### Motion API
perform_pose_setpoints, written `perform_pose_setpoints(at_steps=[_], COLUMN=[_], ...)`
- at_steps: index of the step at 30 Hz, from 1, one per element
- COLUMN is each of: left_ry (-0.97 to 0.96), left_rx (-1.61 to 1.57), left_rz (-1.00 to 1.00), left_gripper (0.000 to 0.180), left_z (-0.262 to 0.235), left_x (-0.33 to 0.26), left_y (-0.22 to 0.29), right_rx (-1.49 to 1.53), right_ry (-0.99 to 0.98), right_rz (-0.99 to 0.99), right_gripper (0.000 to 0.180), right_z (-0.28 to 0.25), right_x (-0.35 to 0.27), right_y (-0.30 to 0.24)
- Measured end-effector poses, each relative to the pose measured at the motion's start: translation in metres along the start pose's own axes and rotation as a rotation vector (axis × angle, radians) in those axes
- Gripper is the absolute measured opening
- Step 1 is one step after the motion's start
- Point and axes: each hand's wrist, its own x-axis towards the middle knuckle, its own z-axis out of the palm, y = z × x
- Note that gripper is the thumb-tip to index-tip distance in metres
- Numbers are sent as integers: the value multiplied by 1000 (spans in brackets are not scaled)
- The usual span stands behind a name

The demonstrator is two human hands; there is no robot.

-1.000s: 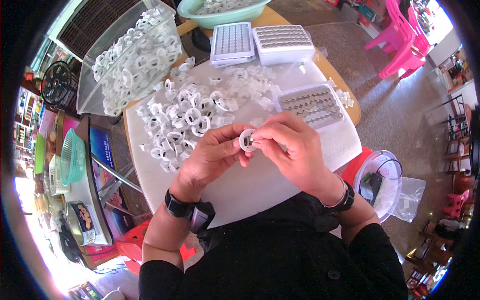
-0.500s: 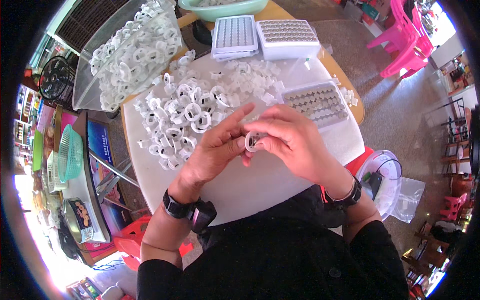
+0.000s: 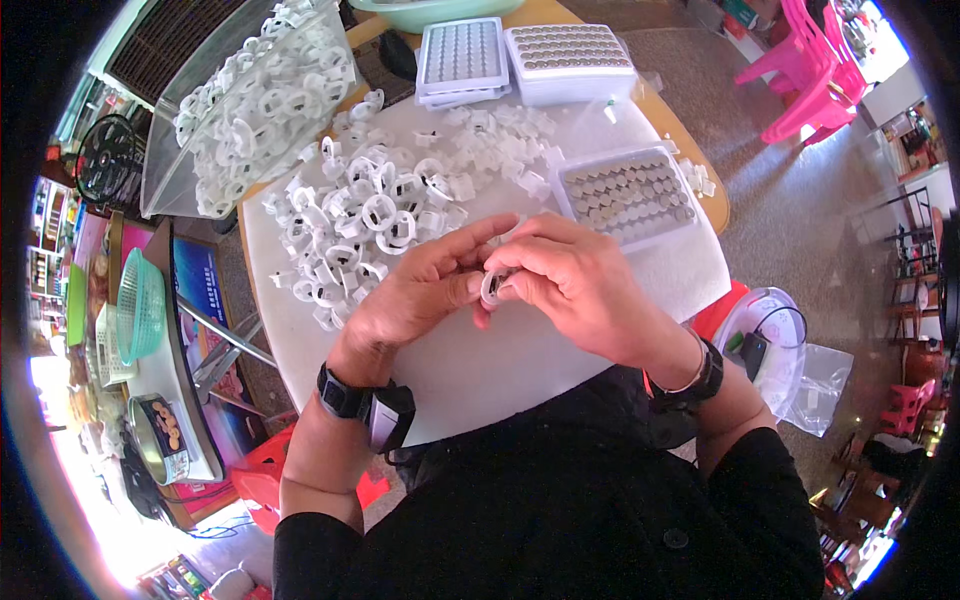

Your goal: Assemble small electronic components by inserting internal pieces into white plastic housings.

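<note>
Both hands meet over the near middle of a white board point(image 3: 480, 370). Between them is a small white plastic ring with a dark inside point(image 3: 492, 287). My left hand point(image 3: 435, 283) pinches its left side with the thumb. From the other side, the thumb and fingers of my right hand point(image 3: 565, 280) close on it; its far side is covered by fingers. A heap of similar white rings point(image 3: 345, 215) lies just beyond my left hand. Past my right hand sits a clear tray of round silvery coin cells point(image 3: 628, 192). Small translucent pieces point(image 3: 495, 140) are piled between them.
A clear bin of white rings point(image 3: 265, 120) leans at the far left. Two stacks of trays, one bluish point(image 3: 462, 60) and one white point(image 3: 570, 62), stand at the back. A round clear tub point(image 3: 765, 335) is low on the right, near pink chairs point(image 3: 815, 75).
The ring has turned to a narrower angle between my fingers and shifted slightly left. My hands stay together, and the view has moved a little.
</note>
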Motion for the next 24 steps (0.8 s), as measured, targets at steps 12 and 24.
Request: perform_pose_setpoints(at_steps=[12, 24], left_ry=[29, 15], left_rx=[-46, -3], left_rz=[-2, -4], left_gripper=[47, 43], left_z=[0, -1], left_x=[-4, -4], left_y=[2, 2], right_rx=[46, 103], right_ry=[35, -17], right_rz=[15, 81], right_gripper=[18, 13], right_z=[6, 3], right_x=[-5, -2], right_y=[6, 7])
